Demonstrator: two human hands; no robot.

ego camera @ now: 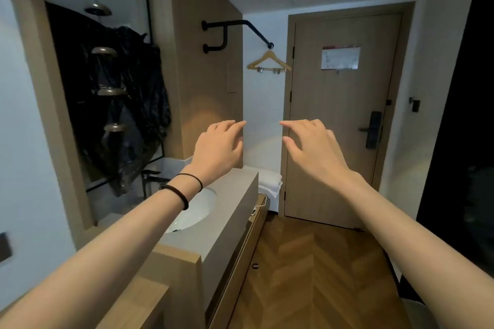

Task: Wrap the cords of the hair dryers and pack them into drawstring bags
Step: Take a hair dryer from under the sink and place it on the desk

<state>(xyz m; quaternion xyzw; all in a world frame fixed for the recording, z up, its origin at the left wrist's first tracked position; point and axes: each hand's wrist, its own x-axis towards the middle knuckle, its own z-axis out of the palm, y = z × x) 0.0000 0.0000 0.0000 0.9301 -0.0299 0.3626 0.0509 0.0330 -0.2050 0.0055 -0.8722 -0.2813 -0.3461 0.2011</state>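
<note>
No hair dryer or drawstring bag shows in the head view. My left hand [220, 145] is stretched out in front of me at chest height, palm down, fingers apart and holding nothing; two dark hair ties circle its wrist. My right hand [311, 145] is held out level with it, a short gap between the two, also palm down with spread, empty fingers. Both hover in the air above the far end of the vanity counter [230, 211].
A white sink basin [197, 208] sits in the counter at left, with a dark tap [149, 177] and a mirror [107, 75] behind. Folded white towels [270, 180] lie past the counter. A drawer [256, 211] under it stands slightly ajar. A wooden hanger [268, 63] hangs by the door [342, 115]; herringbone floor below.
</note>
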